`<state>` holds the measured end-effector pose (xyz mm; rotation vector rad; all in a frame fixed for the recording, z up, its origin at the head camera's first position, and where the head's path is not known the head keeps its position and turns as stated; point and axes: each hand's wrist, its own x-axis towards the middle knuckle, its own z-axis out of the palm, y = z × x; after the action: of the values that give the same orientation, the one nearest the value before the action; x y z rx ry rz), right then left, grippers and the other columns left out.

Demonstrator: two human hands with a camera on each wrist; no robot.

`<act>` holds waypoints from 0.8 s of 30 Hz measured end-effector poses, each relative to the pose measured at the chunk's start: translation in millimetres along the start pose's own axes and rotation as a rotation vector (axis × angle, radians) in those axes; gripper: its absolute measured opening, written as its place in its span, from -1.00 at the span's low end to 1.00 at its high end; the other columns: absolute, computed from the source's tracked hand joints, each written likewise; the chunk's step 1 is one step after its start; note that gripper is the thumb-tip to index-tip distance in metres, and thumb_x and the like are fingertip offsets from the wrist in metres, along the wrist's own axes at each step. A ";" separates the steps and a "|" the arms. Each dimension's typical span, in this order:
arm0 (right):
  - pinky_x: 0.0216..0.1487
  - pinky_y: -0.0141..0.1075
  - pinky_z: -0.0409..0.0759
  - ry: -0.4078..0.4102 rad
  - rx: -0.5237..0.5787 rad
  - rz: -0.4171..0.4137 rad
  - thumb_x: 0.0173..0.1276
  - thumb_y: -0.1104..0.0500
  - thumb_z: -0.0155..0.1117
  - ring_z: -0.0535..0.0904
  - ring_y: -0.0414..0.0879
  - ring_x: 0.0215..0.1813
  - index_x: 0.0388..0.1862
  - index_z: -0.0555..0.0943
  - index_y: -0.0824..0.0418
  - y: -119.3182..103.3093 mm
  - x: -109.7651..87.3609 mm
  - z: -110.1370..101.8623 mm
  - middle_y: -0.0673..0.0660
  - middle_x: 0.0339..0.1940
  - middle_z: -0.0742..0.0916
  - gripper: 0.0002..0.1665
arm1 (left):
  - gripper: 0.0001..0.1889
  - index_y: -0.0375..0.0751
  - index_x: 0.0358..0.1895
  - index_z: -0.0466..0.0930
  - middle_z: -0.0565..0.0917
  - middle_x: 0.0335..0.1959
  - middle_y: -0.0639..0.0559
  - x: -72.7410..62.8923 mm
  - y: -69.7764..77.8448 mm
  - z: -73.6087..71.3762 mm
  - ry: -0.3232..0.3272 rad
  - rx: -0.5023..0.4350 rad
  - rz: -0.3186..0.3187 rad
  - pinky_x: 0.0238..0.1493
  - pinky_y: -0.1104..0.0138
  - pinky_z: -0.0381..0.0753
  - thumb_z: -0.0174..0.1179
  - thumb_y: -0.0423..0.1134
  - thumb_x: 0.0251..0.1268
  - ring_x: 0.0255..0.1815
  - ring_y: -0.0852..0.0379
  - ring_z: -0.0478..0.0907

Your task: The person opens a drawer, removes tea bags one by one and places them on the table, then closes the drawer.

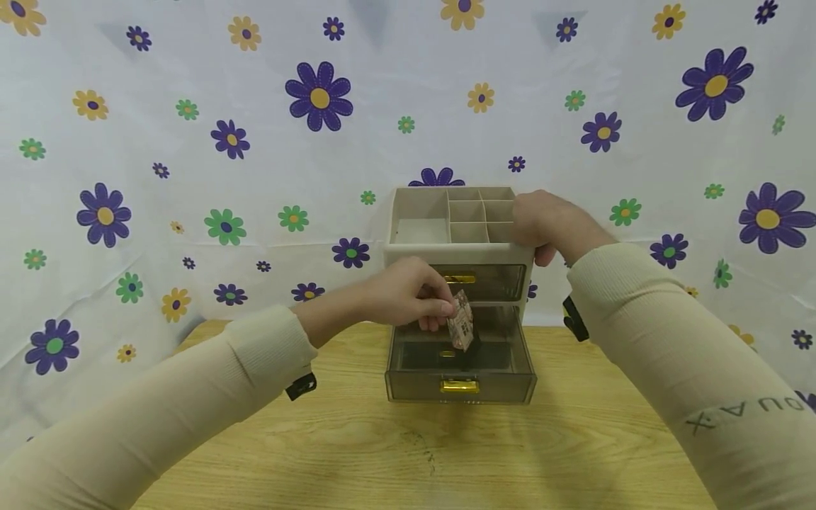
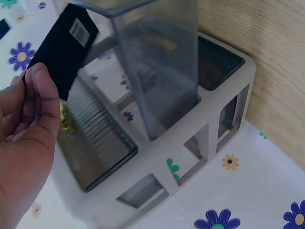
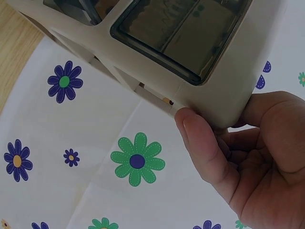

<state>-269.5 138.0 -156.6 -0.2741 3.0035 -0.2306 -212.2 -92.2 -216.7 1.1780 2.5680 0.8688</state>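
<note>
My left hand pinches a small flat card-like packet between thumb and fingers. Its front has a brownish-pink pattern; the black back with a white barcode label shows in the left wrist view. The packet hangs tilted over a pulled-out smoky clear drawer of a cream desktop organizer. At the organizer's top right corner, my right hand grips the edge, with the thumb on its side and the other fingers partly hidden behind the corner.
Above the pulled-out drawer is a closed drawer with a gold handle. Divided compartments form the organizer's top. It stands on a wooden table against a white flower-print cloth.
</note>
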 end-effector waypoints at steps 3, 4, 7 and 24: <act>-0.44 -0.23 0.73 0.001 -0.002 -0.002 0.38 0.44 0.15 0.71 0.10 -0.32 0.06 0.50 0.41 -0.2 -0.6 -0.4 0.37 -0.15 0.67 -0.71 | -0.84 -0.33 -0.20 0.73 0.73 -0.44 -0.03 -14.4 4.6 -7.1 0.045 -0.023 -0.004 -0.27 0.18 0.74 0.18 -0.34 0.44 -0.44 0.16 0.67; -0.44 -0.23 0.73 0.001 -0.002 -0.002 0.37 0.44 0.15 0.71 0.10 -0.32 0.06 0.50 0.40 -0.3 -0.8 -0.6 0.36 -0.15 0.67 -0.72 | -0.85 -0.32 -0.21 0.73 0.73 -0.44 -0.03 -19.1 5.8 -9.4 0.060 -0.031 -0.007 -0.26 0.16 0.73 0.18 -0.34 0.44 -0.44 0.14 0.67; -0.44 -0.24 0.72 -0.004 -0.004 -0.003 0.38 0.44 0.13 0.71 0.10 -0.32 0.04 0.50 0.41 0.1 -0.8 -1.1 0.36 -0.15 0.67 -0.73 | -0.86 -0.30 -0.22 0.73 0.73 -0.42 -0.04 -30.9 7.8 -16.0 0.088 -0.056 -0.016 -0.24 0.18 0.73 0.18 -0.34 0.43 -0.41 0.12 0.68; -0.44 -0.22 0.73 -0.005 0.027 -0.011 0.37 0.46 0.12 0.71 0.11 -0.32 0.07 0.49 0.41 1.8 1.1 -0.2 0.38 -0.13 0.67 -0.71 | -0.85 -0.40 -0.12 0.69 0.74 -0.33 -0.12 -103.2 -1.9 -52.3 0.134 -0.213 0.011 -0.16 0.24 0.74 0.12 -0.47 0.44 -0.33 0.05 0.70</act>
<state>-270.9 139.6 -156.8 -0.2880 2.9925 -0.2702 -165.1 -192.3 -182.8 1.1075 2.4936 1.2274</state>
